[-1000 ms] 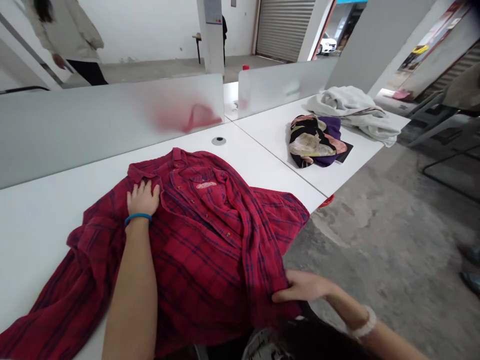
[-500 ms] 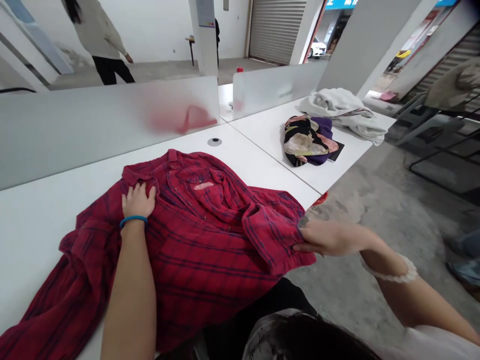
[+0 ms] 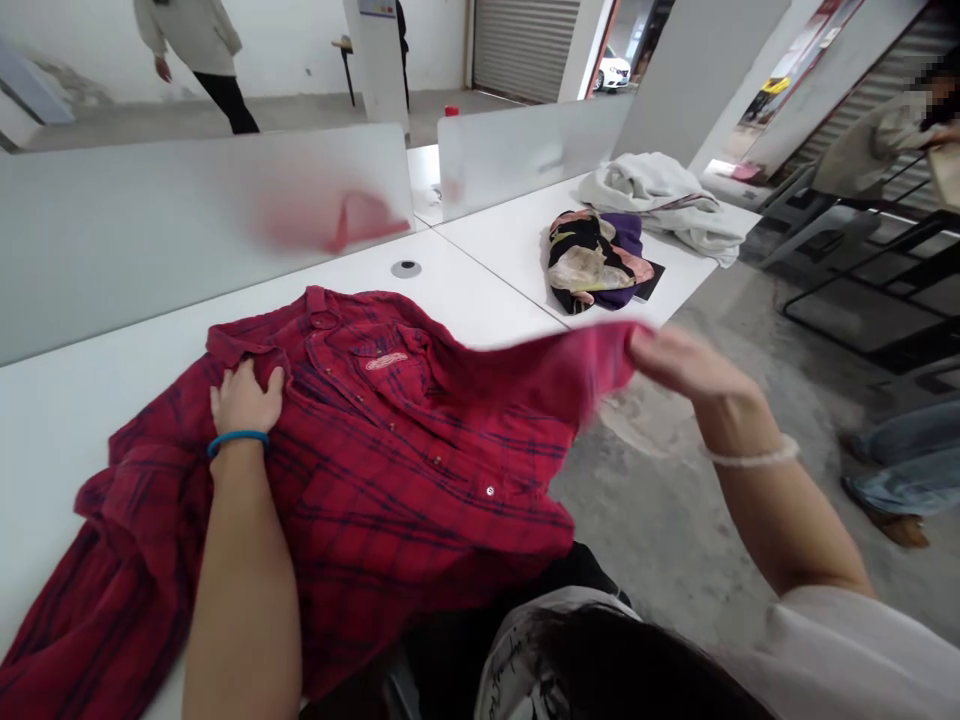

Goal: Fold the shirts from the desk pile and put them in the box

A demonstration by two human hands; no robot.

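Note:
A red plaid shirt point(image 3: 360, 500) with dark blue stripes lies spread across the white table, its collar toward the far left. My left hand point(image 3: 246, 405), with a blue band at the wrist, presses on the shirt just below the collar, fingers apart. Off the table's right side, my right hand point(image 3: 679, 362) pinches the end of a shirt sleeve point(image 3: 555, 370) and holds it stretched out in the air. That hand and the sleeve end are smeared by motion. White buttons and a chest pocket with a pale patch show on the shirt front.
Folded patterned and purple clothes point(image 3: 592, 260) and a pale bundled garment point(image 3: 660, 200) sit farther along the table point(image 3: 480, 285). A frosted divider point(image 3: 187, 230) borders the back. One person point(image 3: 191, 45) stands beyond it; another point(image 3: 870, 140) is at the right.
My right hand has lifted the sleeve up and away to the right, unfolding it off the shirt front and exposing the buttons. My left hand stays by the collar. The view has shifted slightly.

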